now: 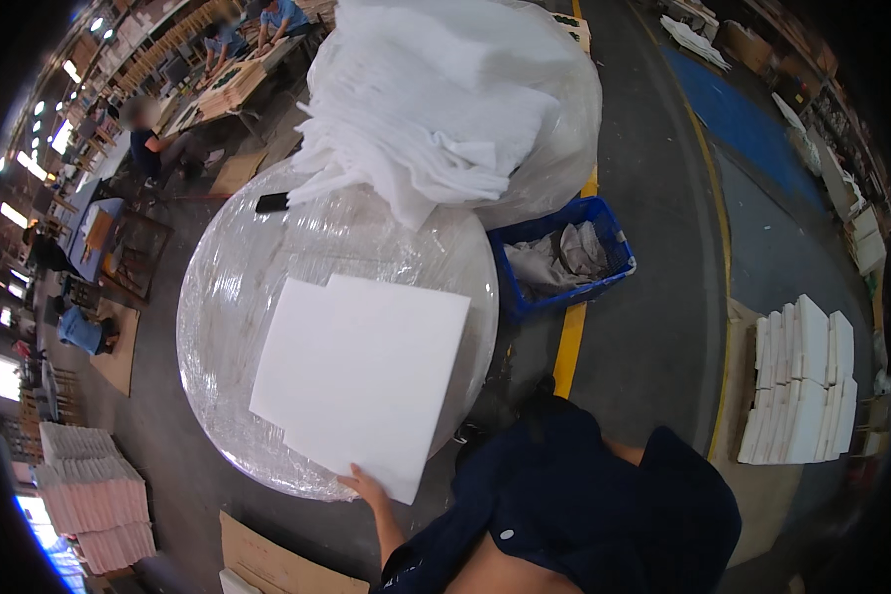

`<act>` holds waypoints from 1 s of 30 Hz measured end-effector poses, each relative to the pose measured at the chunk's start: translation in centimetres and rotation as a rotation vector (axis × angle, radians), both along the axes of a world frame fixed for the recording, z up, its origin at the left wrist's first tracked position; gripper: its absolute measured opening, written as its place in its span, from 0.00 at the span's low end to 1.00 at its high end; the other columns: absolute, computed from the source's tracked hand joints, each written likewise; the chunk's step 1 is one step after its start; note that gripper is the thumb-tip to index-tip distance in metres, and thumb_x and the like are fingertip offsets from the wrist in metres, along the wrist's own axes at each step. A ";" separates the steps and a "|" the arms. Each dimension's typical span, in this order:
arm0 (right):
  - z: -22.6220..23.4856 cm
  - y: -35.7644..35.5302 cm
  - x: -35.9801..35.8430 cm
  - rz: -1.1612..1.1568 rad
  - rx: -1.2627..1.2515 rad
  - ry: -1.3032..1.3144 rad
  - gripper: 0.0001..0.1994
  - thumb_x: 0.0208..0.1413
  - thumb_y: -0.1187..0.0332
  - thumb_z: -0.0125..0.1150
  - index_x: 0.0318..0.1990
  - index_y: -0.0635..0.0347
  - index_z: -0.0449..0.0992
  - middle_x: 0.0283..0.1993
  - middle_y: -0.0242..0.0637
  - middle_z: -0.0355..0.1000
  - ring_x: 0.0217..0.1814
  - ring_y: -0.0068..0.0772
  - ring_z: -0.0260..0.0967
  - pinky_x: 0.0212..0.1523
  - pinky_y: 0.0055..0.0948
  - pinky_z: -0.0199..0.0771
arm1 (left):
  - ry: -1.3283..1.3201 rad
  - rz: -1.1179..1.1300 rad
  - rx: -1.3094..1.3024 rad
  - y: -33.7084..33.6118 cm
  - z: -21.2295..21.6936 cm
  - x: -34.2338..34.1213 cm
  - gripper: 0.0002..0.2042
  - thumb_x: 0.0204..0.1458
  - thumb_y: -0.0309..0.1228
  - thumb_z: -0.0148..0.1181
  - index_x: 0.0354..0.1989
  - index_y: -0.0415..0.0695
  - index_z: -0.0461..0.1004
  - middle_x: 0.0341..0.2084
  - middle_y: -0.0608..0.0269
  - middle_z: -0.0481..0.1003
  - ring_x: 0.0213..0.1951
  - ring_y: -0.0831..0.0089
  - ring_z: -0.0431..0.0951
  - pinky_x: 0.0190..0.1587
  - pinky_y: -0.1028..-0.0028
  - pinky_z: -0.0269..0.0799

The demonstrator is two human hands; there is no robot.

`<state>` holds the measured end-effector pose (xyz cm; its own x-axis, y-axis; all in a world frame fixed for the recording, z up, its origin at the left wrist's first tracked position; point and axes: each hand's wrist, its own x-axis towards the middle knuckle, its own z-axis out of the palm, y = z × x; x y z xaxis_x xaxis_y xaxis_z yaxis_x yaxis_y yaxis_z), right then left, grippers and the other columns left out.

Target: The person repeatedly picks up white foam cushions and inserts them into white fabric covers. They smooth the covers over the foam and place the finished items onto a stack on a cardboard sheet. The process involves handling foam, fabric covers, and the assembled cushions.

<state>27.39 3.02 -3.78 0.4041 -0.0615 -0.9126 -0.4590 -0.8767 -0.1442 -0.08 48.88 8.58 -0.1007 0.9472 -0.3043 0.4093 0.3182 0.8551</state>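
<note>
A flat white foam sheet (366, 366) with notched corners on its left side lies on a round surface wrapped in clear plastic film (223, 327). At the sheet's near edge is my left hand (368, 487), its thumb over the top and its fingers at the rim, closed on the edge. My right hand does not show; the dark sleeve (604, 495) and my body hide that side. Beyond the sheet rises a heap of soft white wadding sheets (436, 109), layered and loosely folded. A small black object (271, 203) rests on the film beside the heap.
A blue crate (564, 293) with grey cloth stands right of the round surface. Stacked white foam blocks (802, 386) are at far right, another pale stack (94, 495) at lower left. Cardboard (277, 559) lies near me. Several people work at tables in the upper left.
</note>
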 end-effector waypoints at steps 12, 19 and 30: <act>-2.7 -4.5 17.9 -0.114 0.583 -0.134 0.10 0.60 0.70 0.47 0.39 0.65 0.74 0.29 0.46 0.73 0.28 0.39 0.72 0.26 0.34 0.73 | 0.773 0.077 0.067 -3.6 4.7 8.7 0.39 0.55 0.43 0.57 0.71 0.44 0.44 0.69 0.49 0.45 0.70 0.53 0.46 0.63 0.43 0.50; 2.8 -1.5 27.5 -0.373 0.713 -0.444 0.09 0.63 0.70 0.49 0.45 0.61 0.73 0.33 0.34 0.76 0.28 0.24 0.73 0.25 0.22 0.69 | 0.663 -0.292 0.020 -5.2 2.9 19.5 0.51 0.40 0.45 0.64 0.73 0.57 0.40 0.73 0.55 0.30 0.73 0.53 0.26 0.61 0.28 0.31; -1.5 -1.0 24.1 0.190 0.482 -0.030 0.08 0.52 0.72 0.63 0.39 0.65 0.78 0.33 0.39 0.78 0.31 0.26 0.74 0.32 0.27 0.75 | 0.774 -0.281 -0.152 -5.0 2.4 23.2 0.56 0.36 0.49 0.66 0.73 0.57 0.35 0.73 0.58 0.23 0.72 0.50 0.17 0.61 0.29 0.22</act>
<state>51.46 2.06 -5.29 0.3939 0.4399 -0.8070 -0.2871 -0.7752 -0.5627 23.15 43.85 10.97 -0.1002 0.9227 -0.3724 0.9444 0.2060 0.2563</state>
